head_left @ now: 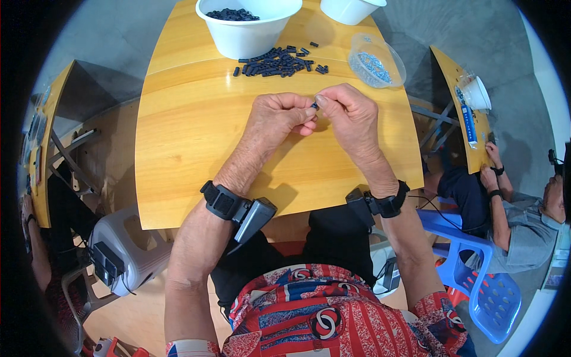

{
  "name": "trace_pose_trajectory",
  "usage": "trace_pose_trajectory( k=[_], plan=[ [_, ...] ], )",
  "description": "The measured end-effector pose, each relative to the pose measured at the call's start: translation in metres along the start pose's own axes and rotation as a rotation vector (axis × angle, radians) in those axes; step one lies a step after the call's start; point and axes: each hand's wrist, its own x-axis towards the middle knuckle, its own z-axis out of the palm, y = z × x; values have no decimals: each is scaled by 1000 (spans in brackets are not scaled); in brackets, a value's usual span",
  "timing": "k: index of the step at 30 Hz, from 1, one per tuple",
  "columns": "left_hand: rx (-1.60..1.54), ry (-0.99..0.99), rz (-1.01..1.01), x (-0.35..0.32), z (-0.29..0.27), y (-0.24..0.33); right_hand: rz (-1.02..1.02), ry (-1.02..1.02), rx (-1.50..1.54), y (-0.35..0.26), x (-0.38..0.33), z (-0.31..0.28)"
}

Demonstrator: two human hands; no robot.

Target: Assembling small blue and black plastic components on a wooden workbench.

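My left hand (pixel 282 114) pinches a small black plastic piece (pixel 314 106) between thumb and fingertips, above the middle of the wooden table. My right hand (pixel 351 113) meets it there, its thumb and forefinger closed at the same piece; whether it also holds some tiny part is hidden. Beyond the hands lies a loose pile of short black tubular pieces (pixel 276 63). To the right of the pile, a clear round plastic tub (pixel 397 66) holds many small silvery metal parts (pixel 375 65).
A large white bowl (pixel 250 37) with more black pieces stands at the table's (pixel 196 143) far side, near another white container (pixel 351 11). Co-workers sit at tables on both sides. A blue plastic chair (pixel 476 268) is at right, a grey stool (pixel 134 250) at left.
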Motion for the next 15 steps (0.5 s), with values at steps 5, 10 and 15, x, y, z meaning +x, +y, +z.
trace_pose_trajectory(
  k=[5, 10, 15],
  plan=[
    [1, 9, 3, 2, -2, -4, -131, -17, -168, -8, 0, 3],
    [32, -24, 24, 4, -4, -4, -142, -21, -155, 0, -3, 3],
    [-8, 23, -5, 3, -3, 0, 339, -4, 345, 0, -8, 1]
  ],
)
